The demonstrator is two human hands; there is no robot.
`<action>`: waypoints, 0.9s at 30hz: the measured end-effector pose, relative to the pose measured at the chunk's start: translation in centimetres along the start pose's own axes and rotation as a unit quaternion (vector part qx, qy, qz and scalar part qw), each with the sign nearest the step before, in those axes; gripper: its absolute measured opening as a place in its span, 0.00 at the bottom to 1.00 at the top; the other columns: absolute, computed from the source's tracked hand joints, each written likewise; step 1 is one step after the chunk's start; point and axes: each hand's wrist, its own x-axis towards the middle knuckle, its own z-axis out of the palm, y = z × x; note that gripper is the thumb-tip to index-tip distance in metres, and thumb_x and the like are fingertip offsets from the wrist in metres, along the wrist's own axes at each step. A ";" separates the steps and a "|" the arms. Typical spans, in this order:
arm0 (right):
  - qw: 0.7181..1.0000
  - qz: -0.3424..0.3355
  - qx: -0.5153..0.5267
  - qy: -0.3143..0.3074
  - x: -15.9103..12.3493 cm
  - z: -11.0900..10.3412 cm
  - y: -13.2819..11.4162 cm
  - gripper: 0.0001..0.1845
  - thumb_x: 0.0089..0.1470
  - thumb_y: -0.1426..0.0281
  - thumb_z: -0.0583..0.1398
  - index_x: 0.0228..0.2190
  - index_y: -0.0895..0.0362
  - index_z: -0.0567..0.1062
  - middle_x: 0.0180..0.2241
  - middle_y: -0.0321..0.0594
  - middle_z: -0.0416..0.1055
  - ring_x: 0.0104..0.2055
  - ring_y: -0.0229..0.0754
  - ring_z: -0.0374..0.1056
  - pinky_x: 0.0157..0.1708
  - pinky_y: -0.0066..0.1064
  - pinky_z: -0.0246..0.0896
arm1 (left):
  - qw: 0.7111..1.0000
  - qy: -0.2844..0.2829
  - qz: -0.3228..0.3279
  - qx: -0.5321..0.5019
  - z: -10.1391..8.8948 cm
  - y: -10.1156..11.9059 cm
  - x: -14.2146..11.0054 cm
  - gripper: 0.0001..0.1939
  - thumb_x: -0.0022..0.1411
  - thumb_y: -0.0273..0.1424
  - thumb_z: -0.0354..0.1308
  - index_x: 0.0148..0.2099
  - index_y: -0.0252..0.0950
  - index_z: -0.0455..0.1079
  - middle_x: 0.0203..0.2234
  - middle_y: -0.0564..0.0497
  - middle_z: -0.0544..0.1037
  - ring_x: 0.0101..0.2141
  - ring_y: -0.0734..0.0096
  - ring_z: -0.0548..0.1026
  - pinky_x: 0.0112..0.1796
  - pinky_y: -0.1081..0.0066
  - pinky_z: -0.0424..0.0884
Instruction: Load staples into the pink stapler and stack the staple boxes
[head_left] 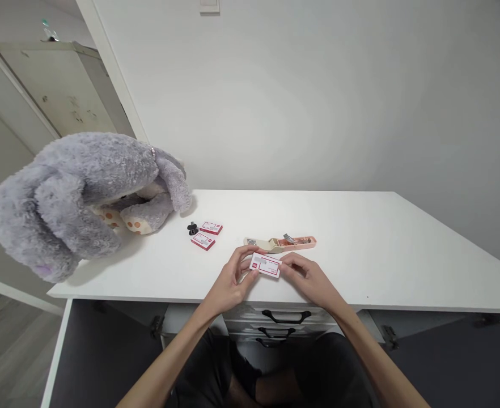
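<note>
A small red-and-white staple box (265, 265) is held between my two hands just above the table's front part, its printed face turned up. My left hand (234, 283) is closed on its left end, with the thumb at the lower edge. At the right end, my right hand (312, 279) grips the box with fingers and thumb. Right behind them lies an opened stapler (299, 243), with a peach-coloured part to the right and a cream part to the left; a metal piece sticks up from it. My left fingers partly cover the cream part.
To the left lie two more red-and-white boxes, a rear one (211, 228) and a front one (203, 241), beside a small black object (193, 228). A big grey plush toy (101, 170) covers the white table's (360, 243) left end. Drawers with black handles (286, 317) are below.
</note>
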 end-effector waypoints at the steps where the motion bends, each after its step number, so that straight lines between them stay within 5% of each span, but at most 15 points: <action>1: 1.000 0.001 0.002 -0.004 0.0 -0.1 0.0 0.17 0.65 0.54 0.59 0.38 0.51 0.81 0.40 0.40 0.81 0.44 0.49 0.73 0.46 0.38 0.66 | 1.000 -0.003 -0.003 0.005 0.0 0.0 0.0 0.21 0.72 0.38 0.59 0.63 0.42 0.63 0.60 0.39 0.71 0.58 0.54 0.74 0.57 0.55 0.70; 9: 0.999 0.023 0.025 -0.001 -0.2 -0.2 -0.1 0.21 0.65 0.51 0.57 0.33 0.53 0.78 0.35 0.39 0.79 0.40 0.48 0.72 0.43 0.36 0.65 | 0.999 0.000 -0.033 0.026 0.2 -0.1 -0.1 0.24 0.72 0.39 0.59 0.66 0.42 0.62 0.57 0.41 0.76 0.53 0.56 0.79 0.55 0.58 0.73; 14: 0.998 0.051 0.023 0.039 -0.2 0.0 -0.2 0.27 0.68 0.49 0.52 0.29 0.54 0.76 0.28 0.37 0.74 0.35 0.44 0.70 0.42 0.33 0.64 | 0.983 0.116 -0.016 0.144 -1.1 -0.3 -0.7 0.24 0.69 0.40 0.61 0.63 0.42 0.63 0.57 0.42 0.75 0.50 0.60 0.79 0.53 0.59 0.75; 20: 0.997 0.062 0.029 0.043 -0.4 0.5 -0.6 0.24 0.65 0.50 0.57 0.28 0.54 0.75 0.29 0.38 0.75 0.35 0.43 0.70 0.41 0.31 0.63 | 0.915 0.194 -0.039 0.351 -7.8 0.7 -3.9 0.22 0.68 0.46 0.60 0.59 0.41 0.68 0.51 0.45 0.80 0.46 0.58 0.79 0.51 0.56 0.75; 27: 0.998 0.058 0.012 0.037 -0.4 0.5 -0.4 0.24 0.65 0.50 0.56 0.28 0.54 0.75 0.29 0.37 0.75 0.34 0.42 0.70 0.39 0.30 0.63 | 0.869 0.090 -0.003 0.486 -15.8 0.5 -5.6 0.22 0.69 0.49 0.58 0.58 0.45 0.74 0.60 0.43 0.71 0.62 0.50 0.67 0.64 0.46 0.63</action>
